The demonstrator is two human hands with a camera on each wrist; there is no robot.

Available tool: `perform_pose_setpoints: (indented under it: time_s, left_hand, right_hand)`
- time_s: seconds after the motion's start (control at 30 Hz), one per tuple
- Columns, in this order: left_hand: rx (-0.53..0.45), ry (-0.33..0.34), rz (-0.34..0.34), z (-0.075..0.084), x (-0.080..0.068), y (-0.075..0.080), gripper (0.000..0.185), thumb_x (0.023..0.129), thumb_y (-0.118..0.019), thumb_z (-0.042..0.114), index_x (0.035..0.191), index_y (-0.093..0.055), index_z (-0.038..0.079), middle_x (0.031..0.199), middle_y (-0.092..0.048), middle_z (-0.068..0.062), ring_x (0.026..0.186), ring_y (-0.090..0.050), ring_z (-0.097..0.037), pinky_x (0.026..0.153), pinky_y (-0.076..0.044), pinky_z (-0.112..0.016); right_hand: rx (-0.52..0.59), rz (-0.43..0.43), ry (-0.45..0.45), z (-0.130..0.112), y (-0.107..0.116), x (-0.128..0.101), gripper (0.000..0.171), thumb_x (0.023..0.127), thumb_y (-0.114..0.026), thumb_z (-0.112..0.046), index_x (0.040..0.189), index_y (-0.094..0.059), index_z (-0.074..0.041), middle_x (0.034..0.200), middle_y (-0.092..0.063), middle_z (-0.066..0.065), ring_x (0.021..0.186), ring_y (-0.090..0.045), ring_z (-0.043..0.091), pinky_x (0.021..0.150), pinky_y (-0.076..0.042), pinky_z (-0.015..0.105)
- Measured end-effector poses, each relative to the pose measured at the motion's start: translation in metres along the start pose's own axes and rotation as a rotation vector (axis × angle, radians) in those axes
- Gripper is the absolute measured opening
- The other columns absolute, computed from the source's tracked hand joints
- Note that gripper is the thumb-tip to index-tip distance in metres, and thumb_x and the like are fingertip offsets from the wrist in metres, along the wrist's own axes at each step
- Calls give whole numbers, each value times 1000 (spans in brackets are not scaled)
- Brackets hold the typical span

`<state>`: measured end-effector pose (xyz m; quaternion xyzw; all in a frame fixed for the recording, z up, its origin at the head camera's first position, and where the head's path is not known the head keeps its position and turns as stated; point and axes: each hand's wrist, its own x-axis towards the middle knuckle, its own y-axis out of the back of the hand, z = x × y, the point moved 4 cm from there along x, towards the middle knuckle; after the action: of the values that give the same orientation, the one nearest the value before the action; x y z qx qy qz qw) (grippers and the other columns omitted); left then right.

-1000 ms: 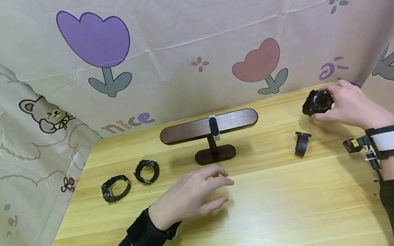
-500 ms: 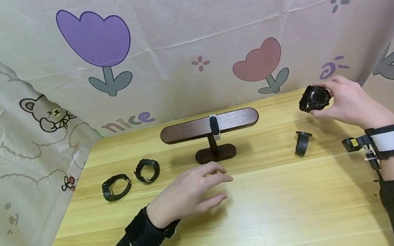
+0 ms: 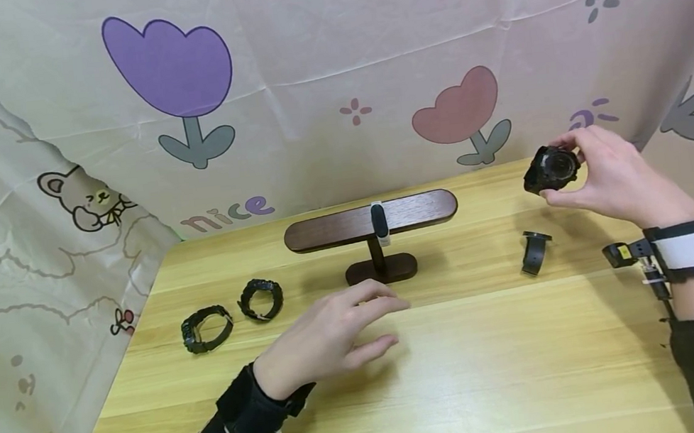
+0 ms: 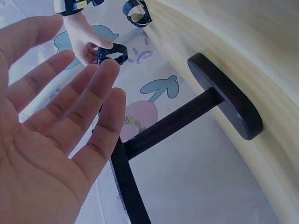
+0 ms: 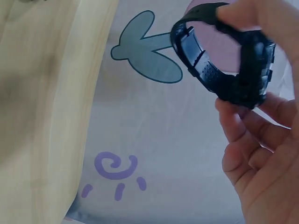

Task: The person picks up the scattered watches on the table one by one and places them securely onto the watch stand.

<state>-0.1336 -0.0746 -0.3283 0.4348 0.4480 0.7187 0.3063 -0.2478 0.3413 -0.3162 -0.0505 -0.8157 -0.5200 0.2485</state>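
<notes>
A black wristwatch [image 3: 556,167] is pinched between the thumb and fingers of my right hand [image 3: 612,175], above the table at the back right. In the right wrist view the strap of this watch [image 5: 205,70] forms a closed loop. My left hand [image 3: 335,336] hovers palm down before the dark wooden watch stand [image 3: 323,233], fingers loosely spread and holding nothing. A slim band with a black face and light strap [image 3: 380,221] sits around the stand's bar. In the left wrist view the stand's post [image 4: 177,122] rises close to my left fingers [image 4: 110,109].
Two black watches lie at the left, one watch [image 3: 207,329] nearer the front and another watch [image 3: 261,300] behind it. A dark watch [image 3: 535,253] stands on the table [image 3: 499,370] right of the stand. A patterned cloth [image 3: 302,50] hangs behind.
My right hand has lifted the black wristwatch slightly up and to the left, turning it a little. The left hand has shifted only a little; the stand and other watches stay put.
</notes>
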Motion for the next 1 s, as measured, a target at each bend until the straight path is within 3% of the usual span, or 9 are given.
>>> perform_pose_setpoints:
  time_s: [0.33,0.57,1.0]
  left_hand:
    - [5,8,5,-1,-1,3,38,96,-81,21,133,-72,13,129,-70,-1,98,-73,-10,84,-61,-22]
    - [12,12,19,-3,-2,4,38,96,-82,21,132,-73,13,129,-69,-1,94,-72,-10,81,-59,-19]
    - [24,24,29,-6,-3,12,37,98,-80,22,134,-71,16,131,-68,0,103,-71,-9,84,-59,-19]
  right_hand:
    - [25,-5,-15,-6,2,-1,79,69,-95,-18,136,-59,6,122,-57,28,108,-55,46,90,-46,66]
    - [40,34,30,-9,3,-1,80,65,-95,-15,133,-60,7,125,-57,28,113,-56,47,94,-46,72]
    - [42,33,83,-16,4,0,85,62,-96,-10,138,-61,1,122,-61,25,111,-58,42,95,-49,71]
